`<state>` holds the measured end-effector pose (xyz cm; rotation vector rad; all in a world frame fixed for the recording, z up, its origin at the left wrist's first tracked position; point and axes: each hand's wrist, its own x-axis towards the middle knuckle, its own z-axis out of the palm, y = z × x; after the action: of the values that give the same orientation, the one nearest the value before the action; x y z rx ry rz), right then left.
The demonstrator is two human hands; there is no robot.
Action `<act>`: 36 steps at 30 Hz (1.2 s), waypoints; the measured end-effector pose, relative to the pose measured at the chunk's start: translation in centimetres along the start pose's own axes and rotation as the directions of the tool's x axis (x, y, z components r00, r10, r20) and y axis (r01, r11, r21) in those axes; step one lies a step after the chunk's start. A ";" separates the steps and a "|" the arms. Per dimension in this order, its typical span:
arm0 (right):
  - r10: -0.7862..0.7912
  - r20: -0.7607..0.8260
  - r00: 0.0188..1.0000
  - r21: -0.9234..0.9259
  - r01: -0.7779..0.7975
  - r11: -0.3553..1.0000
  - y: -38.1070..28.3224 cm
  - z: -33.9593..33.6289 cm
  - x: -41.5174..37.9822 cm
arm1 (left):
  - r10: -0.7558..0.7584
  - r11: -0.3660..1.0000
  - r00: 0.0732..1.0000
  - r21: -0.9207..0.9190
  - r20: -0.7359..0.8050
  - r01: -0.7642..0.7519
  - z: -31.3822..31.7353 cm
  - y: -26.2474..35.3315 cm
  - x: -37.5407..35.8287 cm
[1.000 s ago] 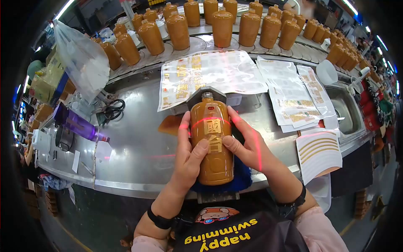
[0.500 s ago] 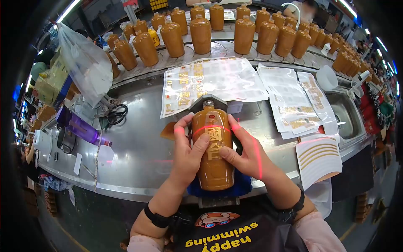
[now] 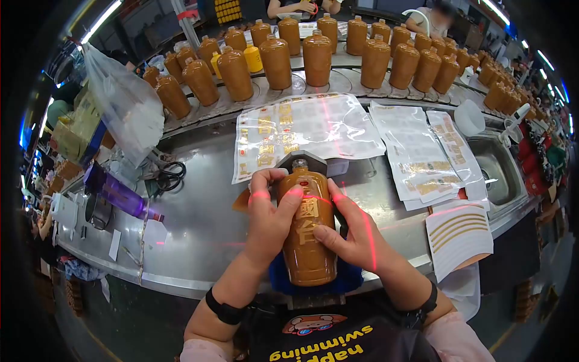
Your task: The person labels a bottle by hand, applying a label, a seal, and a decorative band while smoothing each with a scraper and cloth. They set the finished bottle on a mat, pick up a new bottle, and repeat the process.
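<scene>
A glossy brown bottle (image 3: 309,259) lies tilted in front of me, its neck pointing away, with gold characters and a small red mark down its face. My left hand (image 3: 271,208) holds its left side, thumb pressed on the upper front near the red mark. On the right side, my right hand (image 3: 353,229) wraps the bottle, its thumb on the lower gold character. Red laser lines cross the bottle and my hands. Beneath the bottle is a dark blue cloth (image 3: 280,279), and a grey angled support (image 3: 318,166) stands behind the neck.
Sticker sheets (image 3: 313,123) with gold print lie beyond the bottle, and more sheets (image 3: 416,151) to the right. A curved conveyor (image 3: 350,84) carries several brown bottles. At right are a sink (image 3: 503,175) and a strip stack (image 3: 458,232); at left, a purple bottle (image 3: 123,196) and black scissors (image 3: 172,175).
My left thumb has moved up from the upper gold character toward the red mark. My right hand stays in place. Bottles on the conveyor have shifted, and the view has tilted slightly upward.
</scene>
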<state>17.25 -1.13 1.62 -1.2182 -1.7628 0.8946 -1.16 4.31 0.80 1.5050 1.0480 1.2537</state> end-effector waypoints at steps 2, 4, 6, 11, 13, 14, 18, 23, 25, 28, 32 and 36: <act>-0.049 -0.038 0.998 -0.022 0.048 0.999 0.4 0.3 0.0 | -0.024 0.997 1.000 -0.070 -0.016 0.023 0.1 0.3 0.0; -0.055 -0.043 0.998 -0.042 0.053 0.998 0.4 0.3 -0.1 | 0.124 0.992 0.987 -0.010 -0.099 -0.126 0.3 0.3 -0.3; -0.064 -0.042 0.997 -0.051 0.062 0.997 0.5 0.3 0.0 | 0.407 0.902 0.913 0.168 -0.022 -0.398 -0.1 1.0 -0.4; -0.073 -0.040 0.997 -0.056 0.071 0.996 0.7 0.3 -0.1 | 0.553 0.599 0.757 0.464 0.349 -0.652 -1.1 2.8 0.2; -0.082 -0.040 0.996 -0.045 0.080 0.996 0.5 0.3 0.0 | 0.533 0.676 0.797 0.424 0.283 -0.603 -1.2 2.4 1.0; -0.083 -0.042 0.996 -0.040 0.081 0.996 0.4 0.3 0.0 | 0.508 0.719 0.824 0.404 0.250 -0.566 -1.2 2.0 1.4; -0.076 -0.040 0.996 -0.029 0.075 0.997 0.2 0.2 0.0 | 0.322 0.930 0.934 0.134 0.155 -0.343 -0.7 0.8 2.4; -0.072 -0.032 0.997 -0.013 0.072 0.997 0.4 -0.1 0.0 | -0.036 0.894 0.991 -0.440 0.126 0.089 0.3 1.3 1.7; -0.175 -0.088 0.981 -0.092 0.167 0.982 0.3 -0.3 0.3 | -0.047 0.907 0.994 -0.412 0.096 0.083 0.3 1.0 1.7; -0.261 -0.069 0.963 -0.189 0.244 0.951 0.2 -0.3 0.4 | -0.041 0.923 0.995 -0.379 0.090 0.072 0.3 0.8 1.6; -0.238 -0.061 0.969 -0.246 0.217 0.945 -0.2 -0.2 0.3 | -0.036 0.938 0.995 -0.340 0.096 0.067 0.4 0.6 1.8; -0.243 -0.045 0.969 -0.268 0.222 0.937 -0.1 -0.2 0.4 | -0.064 0.915 0.992 -0.389 0.111 0.103 0.3 0.6 1.8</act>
<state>17.25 -0.79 1.89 -1.1576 -1.9573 0.4816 -0.56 5.88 1.82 1.1840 0.7331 1.2323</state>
